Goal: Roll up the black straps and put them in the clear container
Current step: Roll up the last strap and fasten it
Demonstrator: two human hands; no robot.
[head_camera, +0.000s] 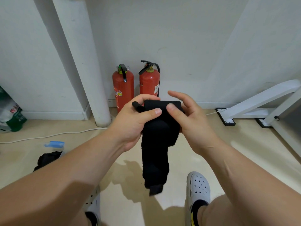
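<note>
I hold a wide black strap point(155, 144) up in front of me with both hands. Its top is partly rolled and its loose end hangs down toward the floor. My left hand point(136, 118) grips the roll from the left, thumb across the front. My right hand point(187, 118) pinches the roll's right side with thumb and lower fingers, while the index finger sticks out straight. On the floor at the lower left stands the clear container point(55, 149) with a blue lid part; more black straps point(47, 158) lie in it, partly hidden by my left forearm.
Two red fire extinguishers point(123, 88) stand against the white wall behind my hands. A white pipe point(97, 95) rises at the left, with a white cable point(48, 136) on the floor. A white metal frame point(260, 103) sits right. My grey clogs point(197, 186) are below.
</note>
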